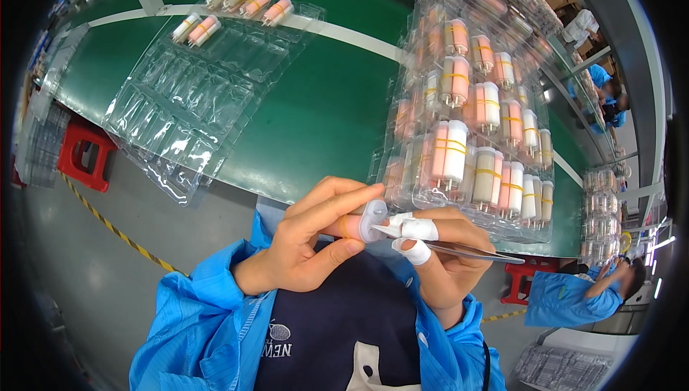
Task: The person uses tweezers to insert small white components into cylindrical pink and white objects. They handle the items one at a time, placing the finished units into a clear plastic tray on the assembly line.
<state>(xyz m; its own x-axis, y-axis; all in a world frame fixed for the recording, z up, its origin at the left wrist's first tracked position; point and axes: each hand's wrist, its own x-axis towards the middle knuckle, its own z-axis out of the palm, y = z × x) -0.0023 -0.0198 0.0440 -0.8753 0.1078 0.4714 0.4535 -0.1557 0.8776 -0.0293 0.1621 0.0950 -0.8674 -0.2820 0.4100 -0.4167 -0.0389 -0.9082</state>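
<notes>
In front of my chest, my left hand (305, 236) is closed around a pair of capped cylinders (372, 221), pink where the side shows, with a yellow rubber band around them. Their pale end faces right. My right hand (452, 262) grips metal tweezers (474, 252) between thumb and fingers, and white tape wraps several of its fingertips. The tweezers' tips meet the pale end of the cylinders or sit just against it; I cannot tell which. My left fingers hide much of the cylinders' sides.
On the green table (308, 118), stacked clear trays (474, 201) of pink, white and grey banded cylinders stand at the right. A clear tray (190, 96) at the left holds several pairs at its far end. Red stools (86, 154) flank the table. A blue-clad person (574, 298) is at the right.
</notes>
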